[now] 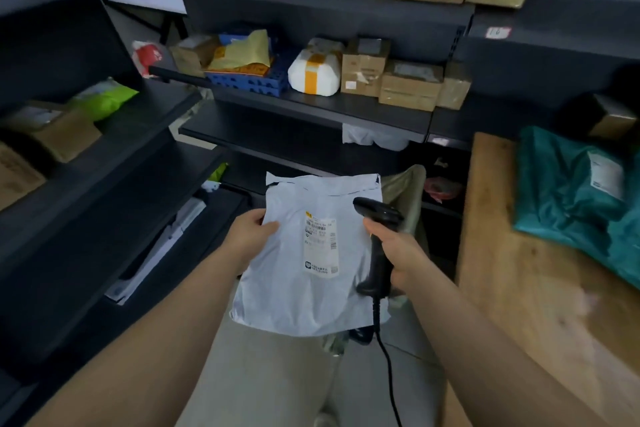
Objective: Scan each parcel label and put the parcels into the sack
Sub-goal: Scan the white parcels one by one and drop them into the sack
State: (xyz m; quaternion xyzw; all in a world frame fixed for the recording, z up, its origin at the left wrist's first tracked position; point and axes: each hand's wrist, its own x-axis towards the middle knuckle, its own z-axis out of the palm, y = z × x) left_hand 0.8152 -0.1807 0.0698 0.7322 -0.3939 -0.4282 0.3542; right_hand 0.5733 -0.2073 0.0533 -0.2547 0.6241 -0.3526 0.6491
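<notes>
Dark metal shelving [311,111] fills the background, its middle shelf carrying cardboard boxes [408,87], a white wrapped bundle with a yellow band [313,73] and a blue plastic crate [249,80]. At the right stands a wooden table [519,288] with a teal poly-bag parcel [561,204] lying on it. In front of the person, held in the air between the shelving and the table, is a white poly mailer parcel [298,295], its printed side up. The left hand [249,236] pinches its left edge, thumb on top. The right hand [398,253] is curled round the grip of a black handheld barcode scanner [377,215], whose head sits over the parcel's upper right part, just beside the shipping label [320,246]. The scanner's cable [386,357] hangs down.
</notes>
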